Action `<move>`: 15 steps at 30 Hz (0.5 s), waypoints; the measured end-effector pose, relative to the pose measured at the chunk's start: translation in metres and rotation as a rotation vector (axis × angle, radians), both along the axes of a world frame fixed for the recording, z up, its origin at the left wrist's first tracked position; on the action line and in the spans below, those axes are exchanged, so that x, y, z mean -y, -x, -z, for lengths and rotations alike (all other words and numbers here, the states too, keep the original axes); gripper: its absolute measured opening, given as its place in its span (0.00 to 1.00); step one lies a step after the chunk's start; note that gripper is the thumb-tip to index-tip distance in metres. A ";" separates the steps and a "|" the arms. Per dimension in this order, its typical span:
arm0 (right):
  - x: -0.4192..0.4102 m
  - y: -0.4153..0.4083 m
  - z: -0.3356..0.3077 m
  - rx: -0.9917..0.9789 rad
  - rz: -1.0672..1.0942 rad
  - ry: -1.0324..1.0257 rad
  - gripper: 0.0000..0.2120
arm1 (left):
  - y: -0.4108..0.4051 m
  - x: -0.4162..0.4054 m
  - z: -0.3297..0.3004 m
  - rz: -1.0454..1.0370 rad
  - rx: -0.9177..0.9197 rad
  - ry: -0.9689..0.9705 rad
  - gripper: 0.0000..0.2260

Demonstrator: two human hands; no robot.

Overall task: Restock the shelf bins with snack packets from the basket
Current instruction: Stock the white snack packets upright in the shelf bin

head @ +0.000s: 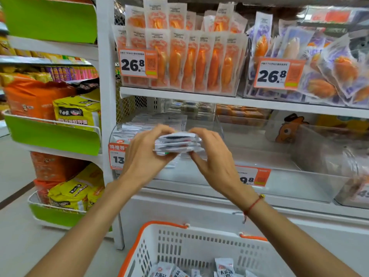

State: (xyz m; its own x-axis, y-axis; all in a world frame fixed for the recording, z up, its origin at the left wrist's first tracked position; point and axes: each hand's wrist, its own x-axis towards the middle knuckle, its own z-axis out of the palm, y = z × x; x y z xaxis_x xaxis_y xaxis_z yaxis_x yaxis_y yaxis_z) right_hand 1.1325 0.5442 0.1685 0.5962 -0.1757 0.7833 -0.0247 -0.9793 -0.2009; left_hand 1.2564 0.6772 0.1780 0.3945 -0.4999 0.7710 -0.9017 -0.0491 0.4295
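Left hand and right hand both curled around stack of white snack packets, gripping opposite ends, raised in front of clear shelf bin. White basket near bottom, more packets inside. Red string bracelet on right wrist.

This is a self-service shop aisle, shown by white shelving packed with rows of sealed orange snack packets, orange-bordered price tags reading 26.8 clipped to clear plastic bins, green side racks of bagged noodles, and a white-and-orange shopping basket.
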 end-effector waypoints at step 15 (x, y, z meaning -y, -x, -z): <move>0.083 -0.112 0.011 -0.482 -0.094 -0.805 0.26 | -0.093 0.074 -0.034 -0.286 0.192 -0.618 0.34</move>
